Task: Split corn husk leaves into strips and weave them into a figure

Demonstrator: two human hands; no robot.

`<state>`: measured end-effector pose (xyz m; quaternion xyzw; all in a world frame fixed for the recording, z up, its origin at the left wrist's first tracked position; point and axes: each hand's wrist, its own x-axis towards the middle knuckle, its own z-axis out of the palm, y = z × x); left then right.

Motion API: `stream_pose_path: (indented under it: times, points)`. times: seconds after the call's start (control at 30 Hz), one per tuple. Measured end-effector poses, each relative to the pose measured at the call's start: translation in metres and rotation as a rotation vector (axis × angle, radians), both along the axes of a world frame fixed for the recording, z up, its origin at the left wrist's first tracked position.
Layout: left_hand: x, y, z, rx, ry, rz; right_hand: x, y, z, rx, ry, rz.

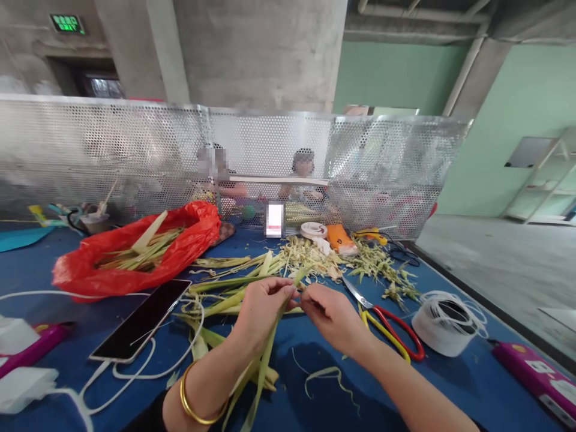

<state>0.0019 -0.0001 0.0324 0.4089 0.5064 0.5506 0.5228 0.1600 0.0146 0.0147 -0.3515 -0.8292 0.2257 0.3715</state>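
Centrally, above the near side of the blue desk [310,351], holding a long green leaf strip [265,363] pinched in the left grip [263,306], with its loose end hanging down toward the wearer. Right beside, with fingers curled inward close to the left fingertips, the right grip [330,315]; impossible to tell whether closed on the same strip, with the fingertips partly hidden. Around the left wrist, a gold bangle [191,396]. Just beyond both hands, a spread of leaf strips [225,303] and a heap of pale scraps [310,255], with small green trimmings [382,267] farther right. Lying open just right of the right grip, scissors [360,297] with one red handle and one yellow. Farther right, a white spool [443,333] and a purple case [533,375]. On the left, a dark-screened phone [144,318] with a white cable [92,378] at its near end, and behind it a red plastic bag [85,273] containing more leaves [146,252]. Beyond the heap, a roll of tape [314,230] beside an orange packet [339,238]. Behind everything, a perforated metal screen [382,156], with people [303,171] visible through it.
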Motion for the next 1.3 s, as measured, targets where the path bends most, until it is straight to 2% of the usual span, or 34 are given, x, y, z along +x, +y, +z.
stream_pose_path:
  times: [0.07,0.1,0.27,0.33,0.5,0.63,0.73,0.8,0.87,0.93,1.03,1.1,1.2,1.3]
  points:
    - [0.000,0.001,-0.001,0.015,0.018,-0.009,-0.002,-0.004,0.001,0.096,0.045,0.025]
    - [0.000,0.002,-0.002,0.029,0.026,-0.022,-0.003,-0.005,0.001,0.092,0.104,0.054]
    - [0.001,0.007,-0.016,0.087,0.024,-0.081,-0.006,0.002,-0.004,-0.262,0.395,0.163]
    - [0.000,0.009,-0.021,0.123,0.071,-0.064,-0.006,0.005,-0.007,-0.293,0.425,0.180]
    - [-0.001,0.009,-0.023,0.228,0.291,-0.111,-0.003,0.002,-0.005,-0.141,0.289,0.186]
    - [-0.001,0.007,-0.020,0.182,0.385,-0.148,0.003,0.002,0.003,0.015,0.180,0.132]
    - [0.001,0.002,-0.019,0.109,0.428,-0.280,0.010,0.006,0.009,0.170,0.085,0.109]
    - [0.003,-0.003,-0.017,0.045,0.414,-0.408,0.016,0.010,0.012,0.160,0.032,0.097]
    - [0.005,-0.008,-0.014,-0.013,0.365,-0.517,0.021,0.015,0.013,0.021,0.008,0.098]
    - [0.007,-0.012,-0.008,-0.053,0.293,-0.568,0.025,0.021,0.010,-0.209,0.032,0.111]
    - [0.007,-0.015,0.002,-0.064,0.199,-0.525,0.026,0.028,0.001,-0.610,0.217,0.151]
    - [0.006,-0.015,0.006,-0.035,0.156,-0.454,0.022,0.029,-0.006,-0.796,0.373,0.173]
    - [0.003,-0.011,0.008,0.018,0.096,-0.337,0.012,0.024,-0.015,-0.904,0.467,0.208]
    - [0.000,-0.008,0.006,0.032,0.006,-0.263,0.002,0.015,-0.018,-0.931,0.428,0.217]
